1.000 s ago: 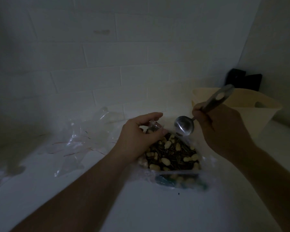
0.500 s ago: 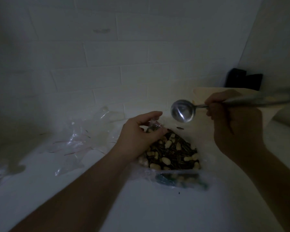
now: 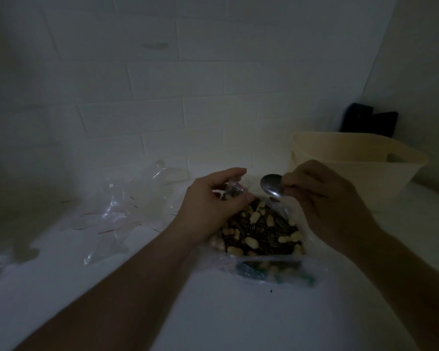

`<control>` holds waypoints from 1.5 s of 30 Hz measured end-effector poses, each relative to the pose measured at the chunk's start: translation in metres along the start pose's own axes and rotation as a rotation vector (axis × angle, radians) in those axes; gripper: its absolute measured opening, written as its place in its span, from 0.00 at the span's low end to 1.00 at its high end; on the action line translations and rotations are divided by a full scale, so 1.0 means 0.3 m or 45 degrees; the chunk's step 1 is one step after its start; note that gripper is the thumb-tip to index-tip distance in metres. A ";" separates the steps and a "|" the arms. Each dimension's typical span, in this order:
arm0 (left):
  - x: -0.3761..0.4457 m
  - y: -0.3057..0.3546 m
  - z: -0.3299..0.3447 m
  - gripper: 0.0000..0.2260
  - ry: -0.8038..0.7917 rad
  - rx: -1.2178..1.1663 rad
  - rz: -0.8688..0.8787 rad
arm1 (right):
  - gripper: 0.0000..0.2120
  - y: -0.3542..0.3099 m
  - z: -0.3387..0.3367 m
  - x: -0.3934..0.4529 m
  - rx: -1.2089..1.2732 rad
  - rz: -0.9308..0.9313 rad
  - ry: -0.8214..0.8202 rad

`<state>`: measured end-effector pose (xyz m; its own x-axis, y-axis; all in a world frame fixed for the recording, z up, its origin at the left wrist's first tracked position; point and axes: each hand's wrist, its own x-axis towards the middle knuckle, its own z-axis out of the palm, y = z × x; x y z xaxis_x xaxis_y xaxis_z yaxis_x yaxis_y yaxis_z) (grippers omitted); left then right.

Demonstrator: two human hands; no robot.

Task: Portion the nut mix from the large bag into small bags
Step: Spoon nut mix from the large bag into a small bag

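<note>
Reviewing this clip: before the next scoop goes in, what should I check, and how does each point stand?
1. Left hand holds the small bag: ok.
2. Small bag's mouth open toward the spoon: cannot tell.
3. Right hand grips the spoon: ok.
4. Spoon bowl loaded: not ok, looks empty.
5. Large bag open, nut mix within reach: ok.
6. Spare small bags on the counter: ok.

Pale peanuts among dark striped seeds in the nut mix (image 3: 261, 230), silver spoon (image 3: 271, 184), cream tub (image 3: 352, 168).
</note>
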<state>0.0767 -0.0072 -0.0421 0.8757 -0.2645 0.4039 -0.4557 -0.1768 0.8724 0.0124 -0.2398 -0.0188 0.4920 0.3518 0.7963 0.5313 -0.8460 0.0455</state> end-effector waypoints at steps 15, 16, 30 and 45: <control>-0.006 0.015 -0.003 0.23 -0.007 0.020 -0.025 | 0.09 -0.068 -0.065 0.056 0.374 0.567 0.240; -0.007 0.016 -0.003 0.23 -0.010 0.014 -0.028 | 0.09 -0.072 -0.069 0.059 0.340 0.552 0.215; 0.005 0.024 -0.059 0.16 -0.205 -0.249 -0.274 | 0.09 -0.199 -0.040 0.102 0.126 0.434 -0.502; 0.010 0.021 -0.050 0.16 -0.151 -0.346 -0.267 | 0.13 -0.083 -0.078 0.071 0.401 0.866 0.071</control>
<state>0.0789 0.0050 -0.0312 0.9137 -0.3605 0.1878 -0.1954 0.0154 0.9806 -0.0066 -0.2205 0.0111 0.7510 -0.2356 0.6169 0.2989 -0.7117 -0.6357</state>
